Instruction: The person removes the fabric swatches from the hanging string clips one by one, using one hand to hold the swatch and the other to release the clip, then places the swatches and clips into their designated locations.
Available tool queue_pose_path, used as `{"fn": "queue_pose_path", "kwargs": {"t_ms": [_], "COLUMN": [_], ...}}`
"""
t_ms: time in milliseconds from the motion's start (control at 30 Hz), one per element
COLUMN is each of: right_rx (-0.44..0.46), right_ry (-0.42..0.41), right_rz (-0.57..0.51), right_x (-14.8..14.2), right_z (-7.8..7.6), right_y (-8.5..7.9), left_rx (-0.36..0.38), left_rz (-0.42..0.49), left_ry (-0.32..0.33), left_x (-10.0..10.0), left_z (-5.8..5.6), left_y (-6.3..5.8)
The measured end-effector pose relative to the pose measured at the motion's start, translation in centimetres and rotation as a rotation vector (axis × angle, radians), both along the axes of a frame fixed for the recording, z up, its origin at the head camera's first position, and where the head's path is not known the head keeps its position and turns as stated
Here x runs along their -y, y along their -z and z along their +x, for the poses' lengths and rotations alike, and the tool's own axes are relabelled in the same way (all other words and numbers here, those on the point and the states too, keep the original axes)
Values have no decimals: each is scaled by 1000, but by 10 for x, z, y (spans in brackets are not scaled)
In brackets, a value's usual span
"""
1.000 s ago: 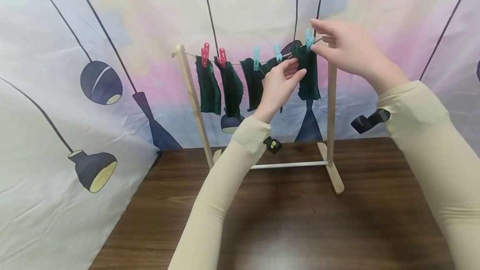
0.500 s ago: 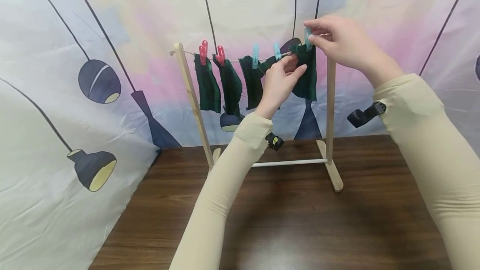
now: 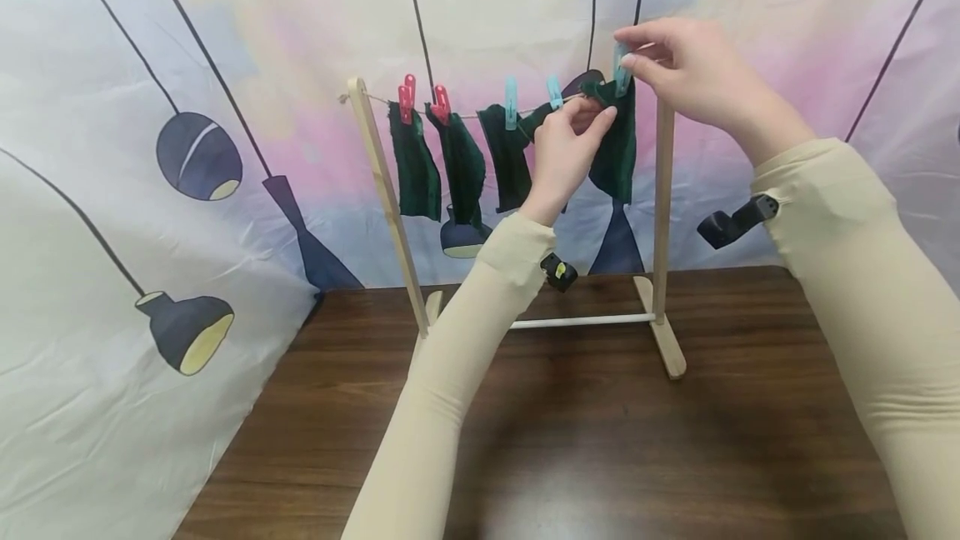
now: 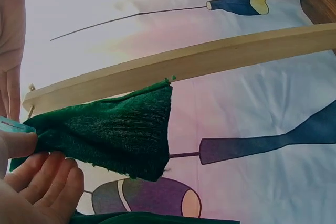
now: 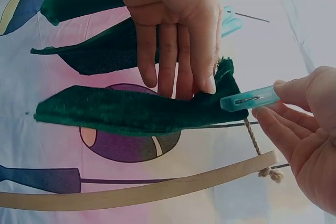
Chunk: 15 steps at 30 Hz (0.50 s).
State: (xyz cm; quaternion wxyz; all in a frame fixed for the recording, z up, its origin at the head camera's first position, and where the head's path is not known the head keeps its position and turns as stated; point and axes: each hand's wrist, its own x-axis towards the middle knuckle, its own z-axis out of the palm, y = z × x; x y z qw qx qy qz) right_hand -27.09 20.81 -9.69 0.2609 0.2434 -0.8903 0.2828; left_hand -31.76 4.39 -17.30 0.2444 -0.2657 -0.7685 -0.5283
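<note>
My right hand pinches a light-blue clothespin by its upper end, thumb on one side and fingers on the other. The clothespin's lower end overlaps the top edge of a green cloth at the right end of the line. My left hand holds the same cloth near its top left corner, thumb in front and fingers curled behind. In the left wrist view the cloth spreads out from the left fingertips. Twine runs from the cloth to the post's knotted end.
More green cloths hang leftward: two under red clothespins, others under blue clothespins. A wooden rack with a left post, right post and white crossbar stands on the brown table. A printed backdrop hangs behind.
My right thumb and fingers, earlier apart around the blue clothespin, now pinch it. The clothespin and cloth shifted slightly. My left hand has stayed at the cloth's corner.
</note>
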Motion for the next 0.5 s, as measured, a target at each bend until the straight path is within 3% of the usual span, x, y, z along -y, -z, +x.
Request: {"fn": "queue_pose_path", "kwargs": {"t_ms": [233, 500], "right_rx": [14, -108], "right_ry": [-7, -2], "right_rz": [22, 18], "right_x": [2, 7], "right_z": [1, -3], "right_y": [1, 5], "left_rx": [-4, -22], "left_rz": [12, -3], "left_ry": [-25, -23], "left_x": [2, 4], "left_z": [1, 0], "left_y": [2, -2]}}
